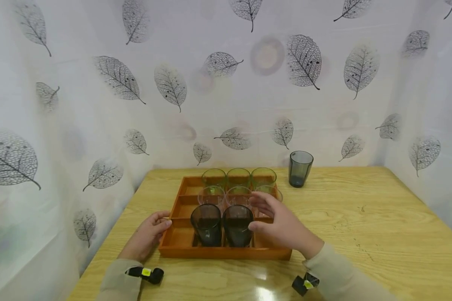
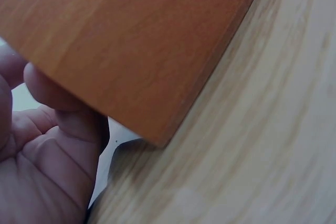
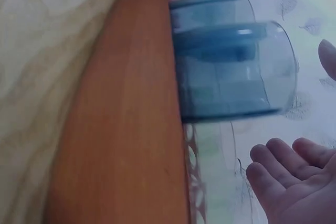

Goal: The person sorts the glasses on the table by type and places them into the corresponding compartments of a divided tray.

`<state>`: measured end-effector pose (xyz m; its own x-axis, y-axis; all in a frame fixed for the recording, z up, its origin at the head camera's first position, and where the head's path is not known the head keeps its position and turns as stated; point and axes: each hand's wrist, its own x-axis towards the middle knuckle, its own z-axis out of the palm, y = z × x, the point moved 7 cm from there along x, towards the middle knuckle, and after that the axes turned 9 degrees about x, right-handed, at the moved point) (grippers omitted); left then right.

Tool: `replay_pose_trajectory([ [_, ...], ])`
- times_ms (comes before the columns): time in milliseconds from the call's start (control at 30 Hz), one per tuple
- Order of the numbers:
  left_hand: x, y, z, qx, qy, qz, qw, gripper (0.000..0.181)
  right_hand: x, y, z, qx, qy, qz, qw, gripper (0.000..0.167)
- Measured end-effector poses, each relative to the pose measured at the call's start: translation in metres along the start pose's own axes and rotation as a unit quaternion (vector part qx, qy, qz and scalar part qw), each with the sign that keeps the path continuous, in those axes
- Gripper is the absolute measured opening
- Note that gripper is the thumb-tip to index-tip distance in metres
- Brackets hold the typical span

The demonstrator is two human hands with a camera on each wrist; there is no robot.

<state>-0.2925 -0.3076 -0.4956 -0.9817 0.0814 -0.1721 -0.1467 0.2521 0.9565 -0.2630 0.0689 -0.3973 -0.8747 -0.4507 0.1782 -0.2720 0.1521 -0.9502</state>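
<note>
A brown wooden compartment tray [image 1: 226, 253] sits on the table. My left hand [image 1: 147, 234] holds its left side, thumb by the rim; the left wrist view shows the thumb [image 2: 58, 95] against the tray wall. Two dark grey glasses stand upright in the front row: a left one [image 1: 206, 225] and a right one [image 1: 238, 225]. Just right of that second glass, my right hand [image 1: 286, 225] hovers over the tray with thumb and fingers spread. In the right wrist view, its fingers [image 3: 286, 169] are apart from the dark glass [image 3: 236, 72].
Three green-tinted glasses [image 1: 238, 176] fill part of the tray's back row. Three clear, pinkish glasses [image 1: 212, 196] stand in the middle row. Another dark grey glass [image 1: 300, 169] is upright on the table [image 1: 361, 217], behind and right of the tray. A leaf-patterned curtain [image 1: 226, 100] hangs behind.
</note>
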Motion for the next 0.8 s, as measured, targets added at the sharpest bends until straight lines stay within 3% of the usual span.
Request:
replay_pose_trajectory([
  [300,-0.002,0.004,0.001,-0.012,-0.001,0.008,0.9999,0.048,0.000,-0.003,-0.039,-0.027,0.043,-0.027,0.9984,0.079],
  [800,-0.001,0.001,-0.001,0.006,0.005,-0.001,1.0000,0.045,-0.002,-0.005,-0.110,0.015,0.122,-0.030,0.9919,0.074],
])
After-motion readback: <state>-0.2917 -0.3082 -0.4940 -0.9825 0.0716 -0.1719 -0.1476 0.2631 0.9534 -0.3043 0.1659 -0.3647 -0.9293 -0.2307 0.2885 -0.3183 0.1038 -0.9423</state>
